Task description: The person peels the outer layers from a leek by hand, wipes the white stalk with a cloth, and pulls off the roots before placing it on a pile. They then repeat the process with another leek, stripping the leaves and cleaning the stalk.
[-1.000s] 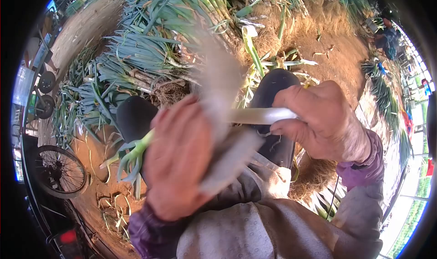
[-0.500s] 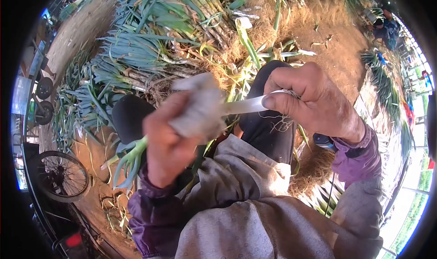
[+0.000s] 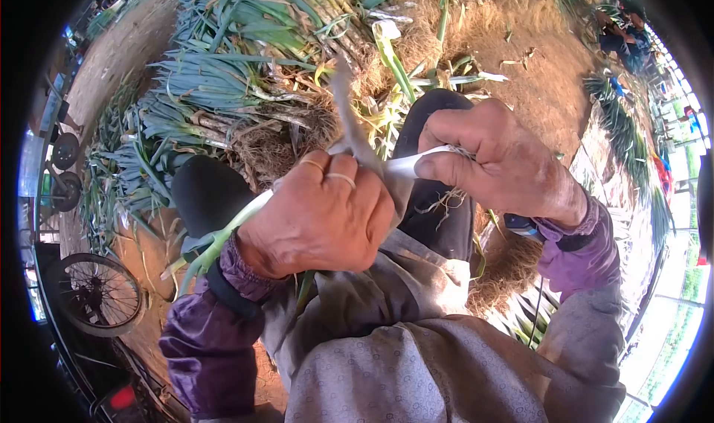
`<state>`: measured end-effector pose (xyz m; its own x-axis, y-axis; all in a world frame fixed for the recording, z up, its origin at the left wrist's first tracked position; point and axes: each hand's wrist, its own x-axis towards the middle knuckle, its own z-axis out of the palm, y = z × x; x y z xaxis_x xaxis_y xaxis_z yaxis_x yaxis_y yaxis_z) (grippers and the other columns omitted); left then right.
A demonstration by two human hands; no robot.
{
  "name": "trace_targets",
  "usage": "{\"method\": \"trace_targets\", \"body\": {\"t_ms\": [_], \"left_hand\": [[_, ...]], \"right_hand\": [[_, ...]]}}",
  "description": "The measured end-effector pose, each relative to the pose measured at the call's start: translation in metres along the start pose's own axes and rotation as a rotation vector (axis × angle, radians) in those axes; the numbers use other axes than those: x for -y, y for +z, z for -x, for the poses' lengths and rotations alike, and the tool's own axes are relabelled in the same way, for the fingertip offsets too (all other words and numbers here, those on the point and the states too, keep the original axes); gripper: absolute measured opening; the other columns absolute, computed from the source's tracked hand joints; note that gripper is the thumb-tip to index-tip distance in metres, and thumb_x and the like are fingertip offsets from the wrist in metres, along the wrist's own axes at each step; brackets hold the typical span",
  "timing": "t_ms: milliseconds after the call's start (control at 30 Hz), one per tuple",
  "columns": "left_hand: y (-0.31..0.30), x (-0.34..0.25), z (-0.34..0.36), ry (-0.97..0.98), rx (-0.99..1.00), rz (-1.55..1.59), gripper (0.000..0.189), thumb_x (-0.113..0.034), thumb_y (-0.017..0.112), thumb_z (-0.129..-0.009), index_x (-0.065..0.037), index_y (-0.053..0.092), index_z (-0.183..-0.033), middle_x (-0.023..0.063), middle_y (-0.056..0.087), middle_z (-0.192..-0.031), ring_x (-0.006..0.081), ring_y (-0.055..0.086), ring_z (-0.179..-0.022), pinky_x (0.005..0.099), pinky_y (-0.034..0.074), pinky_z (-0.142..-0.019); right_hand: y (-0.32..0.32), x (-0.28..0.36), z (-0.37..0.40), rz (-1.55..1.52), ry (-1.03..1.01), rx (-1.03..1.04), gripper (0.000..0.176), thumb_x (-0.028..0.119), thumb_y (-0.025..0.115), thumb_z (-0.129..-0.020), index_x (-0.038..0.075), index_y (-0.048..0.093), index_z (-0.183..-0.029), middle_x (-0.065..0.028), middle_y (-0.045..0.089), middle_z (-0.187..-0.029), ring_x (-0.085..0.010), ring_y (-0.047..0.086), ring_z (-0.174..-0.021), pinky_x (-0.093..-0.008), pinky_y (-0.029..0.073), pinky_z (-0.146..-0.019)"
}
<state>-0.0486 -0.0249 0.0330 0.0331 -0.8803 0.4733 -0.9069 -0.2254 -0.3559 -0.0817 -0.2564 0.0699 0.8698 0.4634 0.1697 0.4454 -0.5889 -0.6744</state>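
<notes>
My left hand [image 3: 320, 215] is closed round a greyish cloth [image 3: 355, 122], which wraps the pale stalk of a leek. Green leaves of this leek [image 3: 249, 209] come out behind my left hand, over the wrist. My right hand [image 3: 506, 159] pinches the leek's white root end between thumb and forefinger, and thin roots hang below the fingers. The stalk lies nearly level between both hands, above my knees. Two rings show on my left hand's fingers.
Piles of leeks [image 3: 216, 88] with roots lie on the ground ahead and to the left. A spoked wheel [image 3: 97, 293] stands at the left. Another person [image 3: 625, 40] is at the far upper right, near more leeks [image 3: 628, 129].
My left hand has turned knuckles up and moved along the stalk toward my right hand, with the cloth. Less white stalk shows between them. My right hand has shifted slightly left.
</notes>
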Motion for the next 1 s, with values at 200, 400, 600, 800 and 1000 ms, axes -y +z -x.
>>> {"method": "trace_targets", "body": {"t_ms": [200, 400, 600, 800, 1000], "left_hand": [[-0.021, 0.043, 0.037, -0.961, -0.449, 0.323, 0.01, -0.013, 0.068, -0.081, -0.005, 0.063, -0.086, 0.0086, 0.067, -0.081, 0.0119, 0.065, -0.07, 0.0294, 0.049, -0.055], [-0.018, 0.029, 0.053, -0.758, -0.114, 0.155, 0.022, -0.014, 0.068, -0.084, 0.0, 0.067, -0.101, 0.012, 0.067, -0.083, 0.0199, 0.065, -0.068, 0.0322, 0.05, -0.06], [0.022, -0.031, 0.003, -0.428, -0.096, -0.097, 0.014, -0.016, 0.059, -0.08, -0.002, 0.056, -0.083, 0.0067, 0.048, -0.072, 0.0217, 0.052, -0.061, 0.0357, 0.043, -0.05], [0.035, -0.057, 0.002, -0.335, -0.034, -0.069, 0.014, -0.015, 0.061, -0.076, -0.005, 0.052, -0.074, 0.0066, 0.046, -0.067, 0.0188, 0.048, -0.056, 0.0328, 0.039, -0.047], [0.028, -0.084, 0.049, -1.163, -0.046, 1.09, 0.014, -0.011, 0.058, -0.077, -0.004, 0.057, -0.09, -0.0001, 0.054, -0.073, 0.017, 0.056, -0.058, 0.0333, 0.048, -0.053]], "right_hand": [[-0.001, -0.01, 0.005, -0.084, 0.057, 0.002, 0.021, 0.02, 0.067, -0.089, -0.001, 0.064, -0.085, -0.0062, 0.059, -0.066, -0.0129, 0.056, -0.059, -0.0298, 0.042, -0.053], [0.003, -0.016, 0.001, -0.022, 0.048, 0.0, 0.017, 0.016, 0.067, -0.088, 0.0, 0.064, -0.084, -0.0066, 0.059, -0.065, -0.0119, 0.056, -0.059, -0.0296, 0.042, -0.053], [0.011, -0.017, -0.001, 0.043, -0.023, -0.06, 0.02, 0.015, 0.067, -0.086, -0.001, 0.06, -0.078, -0.0114, 0.055, -0.063, -0.0208, 0.054, -0.06, -0.0349, 0.041, -0.054], [0.01, -0.018, -0.001, -0.04, 0.051, -0.116, 0.028, 0.02, 0.067, -0.087, -0.002, 0.058, -0.071, -0.0136, 0.05, -0.058, -0.0233, 0.05, -0.055, -0.0389, 0.039, -0.053], [0.009, -0.034, 0.003, -0.187, 0.086, -0.126, 0.023, 0.017, 0.068, -0.088, -0.002, 0.063, -0.075, -0.0059, 0.048, -0.054, -0.0083, 0.042, -0.052, -0.0321, 0.034, -0.047]]}}
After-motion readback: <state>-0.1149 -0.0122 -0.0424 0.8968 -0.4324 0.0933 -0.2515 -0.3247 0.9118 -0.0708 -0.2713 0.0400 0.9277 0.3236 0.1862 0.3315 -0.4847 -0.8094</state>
